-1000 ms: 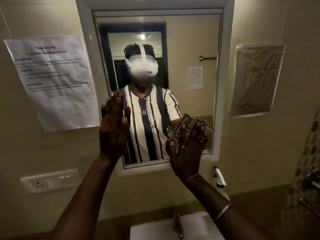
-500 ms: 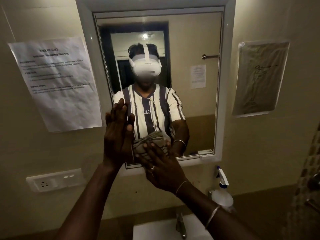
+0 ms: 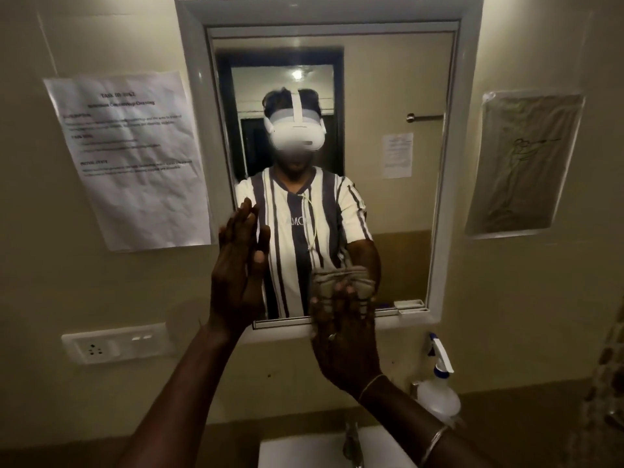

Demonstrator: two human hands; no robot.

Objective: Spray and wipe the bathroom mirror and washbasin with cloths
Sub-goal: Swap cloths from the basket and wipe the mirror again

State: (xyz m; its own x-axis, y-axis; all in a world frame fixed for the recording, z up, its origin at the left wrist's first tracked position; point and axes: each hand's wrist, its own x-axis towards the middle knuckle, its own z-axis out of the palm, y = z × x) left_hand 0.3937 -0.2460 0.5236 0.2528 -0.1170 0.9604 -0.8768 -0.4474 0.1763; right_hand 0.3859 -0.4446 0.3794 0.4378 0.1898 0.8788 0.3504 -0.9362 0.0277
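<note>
"Head view: where's the cloth [image 3: 341,280]?"

"Bunched up against the lower part of the mirror [image 3: 388,204], just above the bottom edge of the white frame [image 3: 192,96], right of the middle."

"What's on it?"

"The right hand [image 3: 344,336]. Its fingers are straight and spread, pressing the cloth flat to the glass rather than curling round it. There's a ring on one finger and thin bangles on the wrist and forearm."

"And the other hand?"

"The left hand [image 3: 239,265] is held upright at the mirror's lower left corner, fingers straight and together, with nothing in it. Whether the palm actually touches the glass, I can't tell."

"Anything nearby?"

"A spray bottle [image 3: 439,393] stands below the frame's right corner, beside the right forearm. Under both arms is the white washbasin [image 3: 304,450] with its tap [image 3: 353,440]. On the wall, a printed sheet [image 3: 135,157] hangs left of the mirror over a socket plate [image 3: 114,342], and a plastic-covered drawing [image 3: 523,163] hangs to the right."
</note>
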